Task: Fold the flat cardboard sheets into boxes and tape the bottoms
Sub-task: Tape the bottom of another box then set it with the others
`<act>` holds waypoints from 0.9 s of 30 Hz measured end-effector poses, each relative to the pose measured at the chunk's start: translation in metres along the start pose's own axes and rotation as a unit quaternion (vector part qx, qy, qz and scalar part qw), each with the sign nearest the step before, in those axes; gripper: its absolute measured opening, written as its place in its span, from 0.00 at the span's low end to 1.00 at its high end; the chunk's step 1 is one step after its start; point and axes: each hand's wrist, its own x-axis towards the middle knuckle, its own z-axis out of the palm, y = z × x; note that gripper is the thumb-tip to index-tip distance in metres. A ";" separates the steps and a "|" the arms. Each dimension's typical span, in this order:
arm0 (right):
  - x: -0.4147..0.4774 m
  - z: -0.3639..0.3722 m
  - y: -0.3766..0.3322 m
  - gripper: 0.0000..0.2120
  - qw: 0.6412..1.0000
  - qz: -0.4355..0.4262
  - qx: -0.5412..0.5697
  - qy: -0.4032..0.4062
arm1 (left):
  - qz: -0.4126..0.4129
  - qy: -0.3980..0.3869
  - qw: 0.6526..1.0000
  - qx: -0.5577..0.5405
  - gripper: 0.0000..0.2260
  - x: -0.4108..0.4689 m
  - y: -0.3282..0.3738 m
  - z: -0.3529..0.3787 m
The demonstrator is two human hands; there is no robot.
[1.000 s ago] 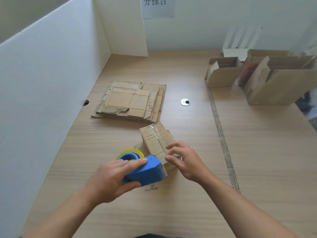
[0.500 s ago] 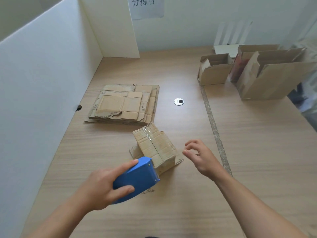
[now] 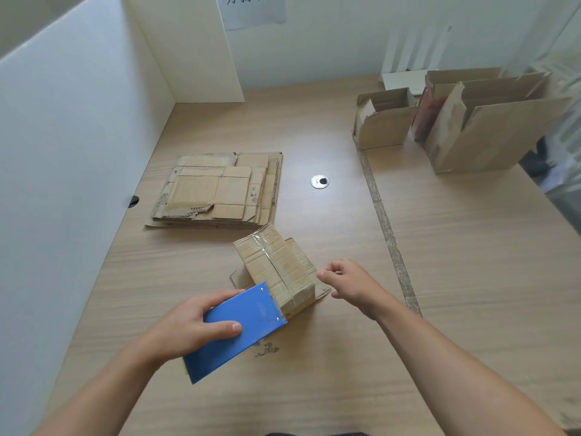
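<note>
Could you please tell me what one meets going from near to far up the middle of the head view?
The blue tape dispenser → small taped box → stack of flat cardboard sheets → paper sign on the far wall.

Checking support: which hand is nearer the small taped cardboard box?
Right. The right hand is just right of the box; the left hand grips the blue tape dispenser at its near end.

The wall sign (image 3: 251, 11) is cut off by the top edge. The blue tape dispenser (image 3: 239, 328) hides the near corner of the small box (image 3: 276, 265).
</note>
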 end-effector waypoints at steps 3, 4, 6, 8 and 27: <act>0.002 0.002 0.001 0.11 1.000 0.010 -0.005 -0.002 | -0.011 -0.009 1.000 -0.015 0.20 0.000 0.002 -0.001; 0.003 0.003 0.001 0.11 1.000 0.014 -0.011 -0.001 | -0.015 -0.013 1.000 -0.018 0.20 0.001 0.002 -0.001; 0.006 0.005 0.003 0.11 1.000 0.022 -0.017 -0.002 | -0.020 -0.017 0.999 -0.019 0.20 0.002 0.000 -0.002; 0.007 0.005 0.005 0.11 0.999 0.027 -0.019 -0.001 | -0.025 -0.015 0.999 -0.021 0.20 0.003 0.000 -0.002; -0.008 0.024 0.020 0.11 0.992 0.082 0.092 0.016 | -0.079 -0.021 0.997 -0.013 0.15 0.019 -0.011 0.002</act>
